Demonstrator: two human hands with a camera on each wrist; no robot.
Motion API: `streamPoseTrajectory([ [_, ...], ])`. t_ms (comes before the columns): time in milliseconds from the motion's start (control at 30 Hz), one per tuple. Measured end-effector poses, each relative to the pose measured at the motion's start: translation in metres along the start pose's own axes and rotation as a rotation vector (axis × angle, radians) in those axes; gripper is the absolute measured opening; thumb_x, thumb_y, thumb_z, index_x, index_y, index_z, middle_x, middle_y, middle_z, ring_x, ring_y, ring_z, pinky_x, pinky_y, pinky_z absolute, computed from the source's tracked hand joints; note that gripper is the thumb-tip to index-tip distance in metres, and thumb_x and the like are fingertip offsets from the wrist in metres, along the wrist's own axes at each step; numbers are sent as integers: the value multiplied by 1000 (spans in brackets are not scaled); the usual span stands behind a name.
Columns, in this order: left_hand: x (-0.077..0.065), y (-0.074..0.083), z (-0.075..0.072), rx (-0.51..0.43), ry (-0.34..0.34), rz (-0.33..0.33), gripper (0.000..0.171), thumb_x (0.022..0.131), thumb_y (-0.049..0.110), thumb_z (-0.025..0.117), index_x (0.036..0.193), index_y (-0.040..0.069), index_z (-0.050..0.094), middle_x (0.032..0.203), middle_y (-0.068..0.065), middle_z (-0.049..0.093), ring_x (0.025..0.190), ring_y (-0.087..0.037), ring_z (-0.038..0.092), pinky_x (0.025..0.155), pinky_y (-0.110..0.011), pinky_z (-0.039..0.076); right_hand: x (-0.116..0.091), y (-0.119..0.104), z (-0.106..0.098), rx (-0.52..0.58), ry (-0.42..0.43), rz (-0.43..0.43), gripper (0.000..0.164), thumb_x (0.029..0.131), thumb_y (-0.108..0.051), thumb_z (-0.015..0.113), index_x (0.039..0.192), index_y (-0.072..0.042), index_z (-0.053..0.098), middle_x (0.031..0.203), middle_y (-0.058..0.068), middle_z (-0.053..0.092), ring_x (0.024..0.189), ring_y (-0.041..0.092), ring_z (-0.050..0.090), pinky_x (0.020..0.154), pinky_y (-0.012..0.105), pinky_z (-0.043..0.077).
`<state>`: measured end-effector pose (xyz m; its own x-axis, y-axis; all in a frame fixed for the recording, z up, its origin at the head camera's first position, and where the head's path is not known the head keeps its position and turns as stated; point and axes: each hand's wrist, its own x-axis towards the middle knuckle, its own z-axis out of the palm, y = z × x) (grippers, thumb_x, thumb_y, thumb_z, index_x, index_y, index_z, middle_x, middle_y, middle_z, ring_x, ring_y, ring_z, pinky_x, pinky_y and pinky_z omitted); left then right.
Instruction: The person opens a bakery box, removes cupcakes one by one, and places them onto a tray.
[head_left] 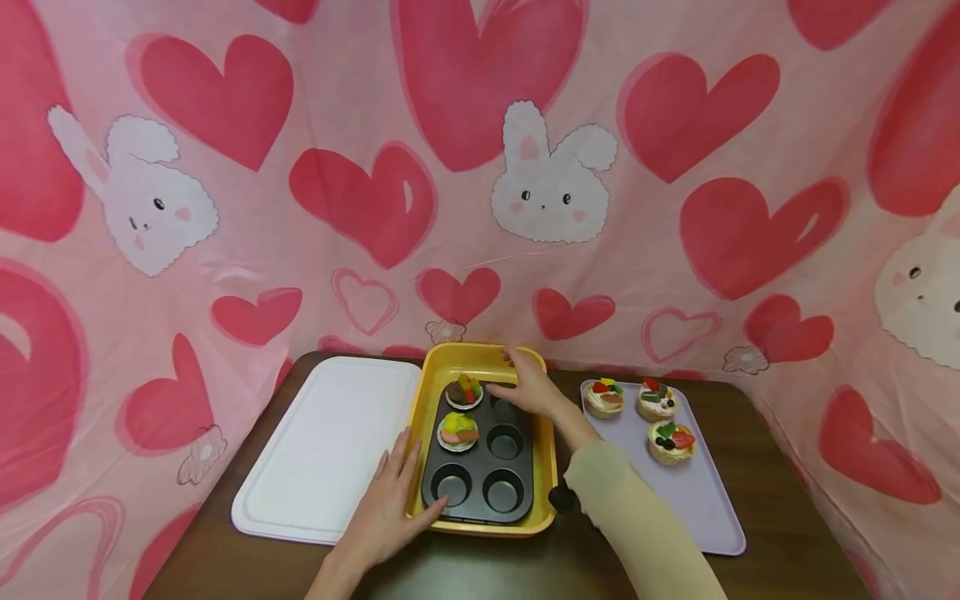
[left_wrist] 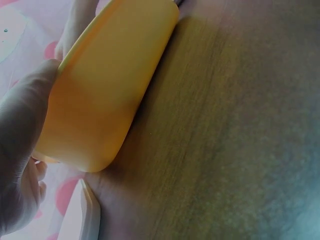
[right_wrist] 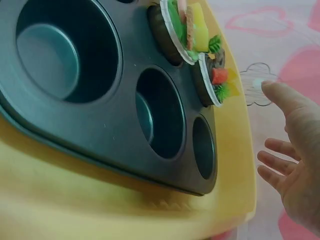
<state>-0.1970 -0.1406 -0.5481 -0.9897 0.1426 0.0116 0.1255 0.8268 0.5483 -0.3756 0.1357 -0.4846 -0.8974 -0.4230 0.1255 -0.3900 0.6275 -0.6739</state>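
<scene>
Cream fabric right sleeve [head_left: 637, 517] comes nearest. Six-cup dark grey metal muffin tin [head_left: 481, 467], two decorated cupcakes [head_left: 457, 433] in its left cups, sits inside a deep yellow rectangular tray [head_left: 471, 362]. Left hand [head_left: 390, 500], fingers spread, touches the tray's near-left rim; right hand [head_left: 529, 383], loosely spread and empty, is by its far-right corner. Rightward, a flat lilac tray [head_left: 693, 504] bears three fruit-topped tarts [head_left: 671, 443].

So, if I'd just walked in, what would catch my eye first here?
Probably the pink heart-and-bunny backdrop behind the table. Then the bright yellow tray at center, holding a dark muffin tin with two cupcakes in its left column. To the right, three fruit-topped tarts sit on a lavender tray.
</scene>
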Motion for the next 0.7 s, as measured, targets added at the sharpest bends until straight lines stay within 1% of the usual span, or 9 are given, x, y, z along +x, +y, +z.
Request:
streamPoseTrajectory([
  [67, 0, -1, 0, 0, 0, 1, 110, 91, 73, 74, 174, 12, 33, 187, -9, 12, 168, -43, 30, 136, -63, 29, 4, 1, 5, -10, -14, -14, 80, 98, -27, 83, 162, -1, 43, 154, 27, 57, 139, 46, 58, 124, 62, 49],
  [167, -1, -1, -1, -8, 2, 3, 110, 92, 72, 75, 174, 12, 33, 187, -9, 12, 168, -43, 30, 136, -64, 29, 13, 12, 17, -40, -23, -40, 81, 94, -29, 86, 159, -3, 46, 153, 24, 59, 137, 44, 57, 125, 62, 47],
  [267, -1, -1, 0, -17, 2, 5, 110, 92, 71, 75, 174, 12, 33, 187, -9, 13, 168, -43, 30, 136, -65, 29, 24, 27, 31, -115, -52, -51, 86, 90, -34, 90, 159, -3, 48, 154, 21, 60, 139, 42, 57, 127, 62, 45],
  [333, -1, -2, 1, -17, 4, 9, 109, 92, 70, 76, 174, 12, 33, 187, -10, 13, 168, -43, 30, 136, -64, 29, 31, 36, 40, -129, -81, -39, 90, 89, -35, 91, 161, -4, 47, 157, 19, 59, 144, 41, 55, 130, 61, 42],
  [433, -1, -3, 2, -15, 5, 13, 108, 92, 70, 75, 173, 12, 34, 187, -9, 13, 168, -43, 30, 136, -64, 30, 41, 44, 52, -141, -102, -19, 94, 86, -33, 95, 163, -9, 47, 159, 14, 59, 146, 38, 56, 130, 59, 43],
  [533, 0, -3, 2, -8, 2, 15, 108, 92, 71, 74, 173, 13, 34, 187, -9, 13, 168, -44, 31, 135, -64, 32, 51, 47, 60, -145, -106, -20, 92, 88, -37, 94, 164, -15, 47, 159, 9, 59, 144, 33, 58, 129, 56, 46],
  [600, 0, -3, 1, -6, -1, 14, 108, 92, 71, 74, 174, 13, 34, 187, -8, 13, 168, -44, 30, 135, -64, 32, 55, 41, 63, -140, -102, -16, 88, 90, -39, 92, 163, -17, 48, 158, 7, 60, 141, 30, 58, 129, 55, 47],
  [633, 0, -3, 1, -5, 1, 17, 107, 92, 71, 74, 174, 13, 34, 187, -9, 12, 168, -43, 30, 135, -64, 32, 53, 32, 61, -160, -96, -25, 86, 92, -41, 90, 162, -15, 48, 157, 8, 60, 140, 30, 58, 130, 53, 46],
  [700, 0, -3, -1, -8, 2, 21, 107, 93, 69, 74, 173, 12, 34, 187, -9, 12, 169, -42, 30, 136, -63, 31, 54, 25, 63, -156, -91, -35, 84, 94, -48, 86, 161, -16, 49, 155, 9, 61, 137, 29, 59, 129, 51, 48],
])
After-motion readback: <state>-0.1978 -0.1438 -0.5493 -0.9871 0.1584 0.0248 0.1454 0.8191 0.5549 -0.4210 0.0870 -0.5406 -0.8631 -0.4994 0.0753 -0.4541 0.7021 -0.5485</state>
